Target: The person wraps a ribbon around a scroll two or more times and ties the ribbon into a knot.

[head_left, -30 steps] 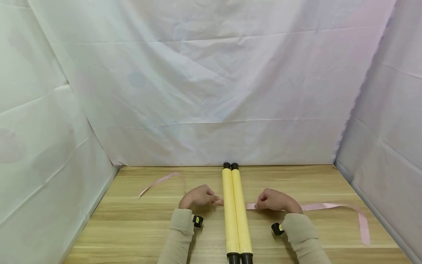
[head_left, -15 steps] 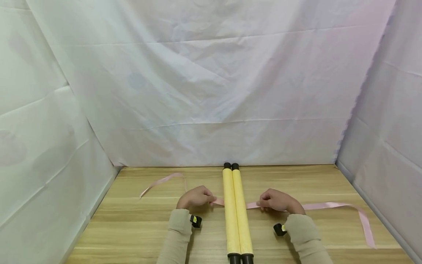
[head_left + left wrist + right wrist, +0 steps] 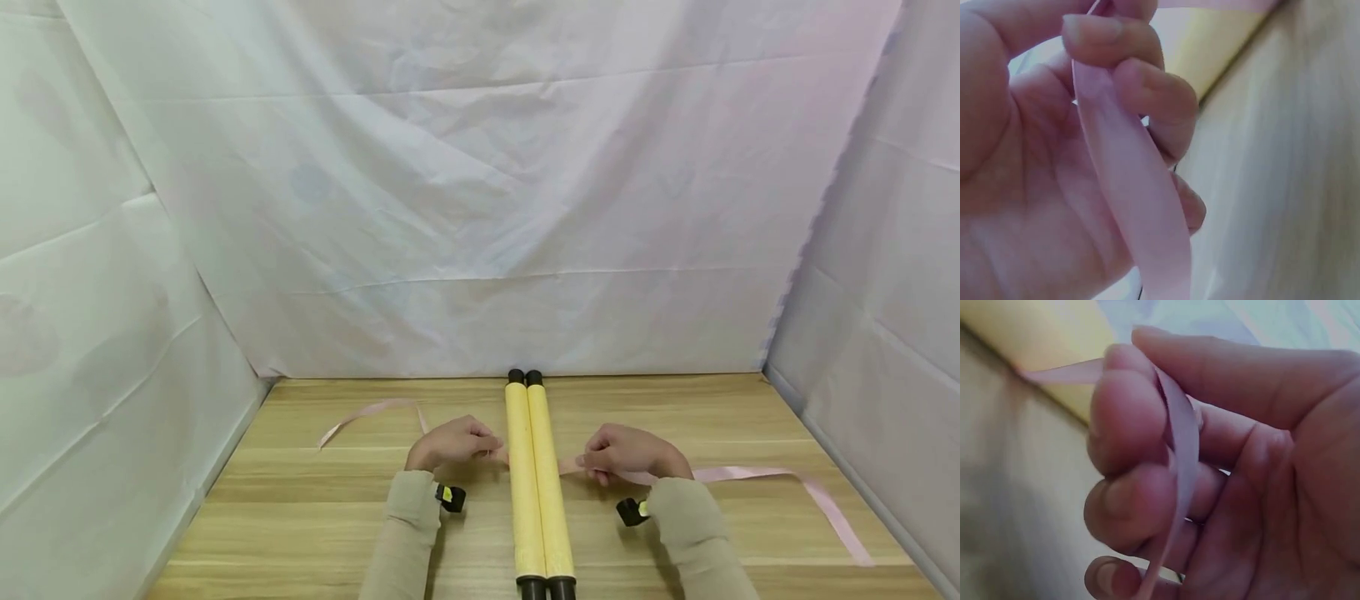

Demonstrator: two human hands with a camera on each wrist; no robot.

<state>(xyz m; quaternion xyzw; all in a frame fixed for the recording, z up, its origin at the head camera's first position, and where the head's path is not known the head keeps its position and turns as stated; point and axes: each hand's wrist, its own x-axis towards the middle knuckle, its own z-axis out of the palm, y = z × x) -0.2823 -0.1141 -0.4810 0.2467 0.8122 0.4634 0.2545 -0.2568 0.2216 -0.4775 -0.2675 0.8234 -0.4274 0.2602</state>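
Two yellow tubes with black ends (image 3: 537, 483) lie side by side on the table, running away from me. A pink ribbon (image 3: 738, 473) passes beneath them and spreads out to both sides. Left of the tubes, my left hand (image 3: 453, 442) pinches the ribbon close to them; in the left wrist view the ribbon (image 3: 1132, 175) hangs down across the palm. My right hand (image 3: 630, 452) pinches it on the other side, a little apart from the tubes. The right wrist view has the ribbon (image 3: 1182, 437) running between thumb and curled fingers. The stretch under the tubes is hidden.
The wooden table (image 3: 300, 525) carries the ribbon's loose ends, one at the far left and one at the right. White cloth (image 3: 480, 208) hangs behind the table and along both sides. Each wrist wears a small black camera (image 3: 632, 512).
The ribbon's right end has slid outward to the right and straightened. Both hands shift only slightly and keep hold of the ribbon. The tubes stay where they were.
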